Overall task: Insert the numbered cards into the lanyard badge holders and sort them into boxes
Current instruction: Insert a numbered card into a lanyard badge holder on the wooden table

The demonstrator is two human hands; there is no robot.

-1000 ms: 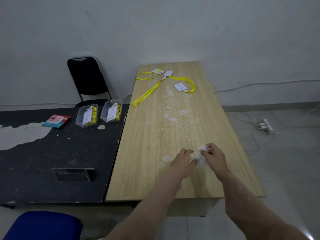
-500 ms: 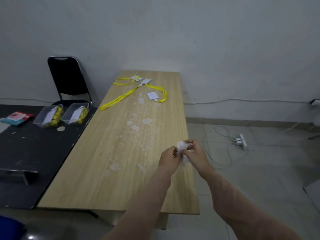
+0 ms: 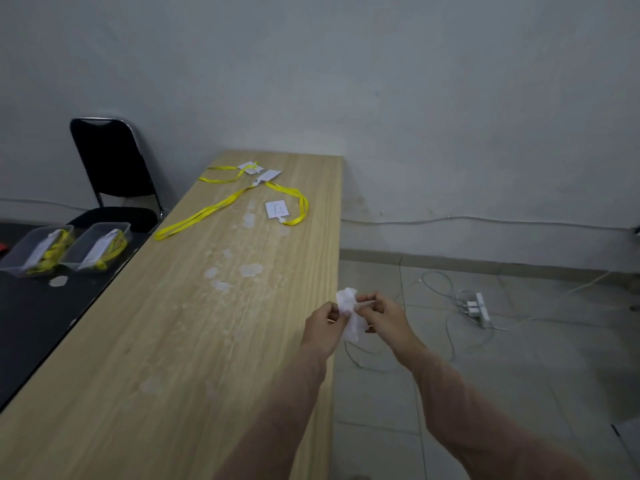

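My left hand (image 3: pixel 323 327) and my right hand (image 3: pixel 382 315) both pinch a crumpled white tissue (image 3: pixel 350 315) above the right edge of the wooden table (image 3: pixel 166 358). At the table's far end lie yellow lanyards (image 3: pixel 211 211) with badge holders: one holder with a numbered card (image 3: pixel 277 209) and two more white holders (image 3: pixel 259 171) behind it. Two clear plastic boxes (image 3: pixel 98 245) (image 3: pixel 36 251) stand on the black table at the left, each with a badge and a yellow lanyard inside.
A black chair (image 3: pixel 114 164) stands behind the boxes against the wall. Pale smudges mark the wooden table's middle. On the tiled floor to the right lie a power strip (image 3: pixel 479 308) and loose cables.
Both hands lifted the tissue off the tabletop and hold it in the air at the table's right edge. The view swung to the right.
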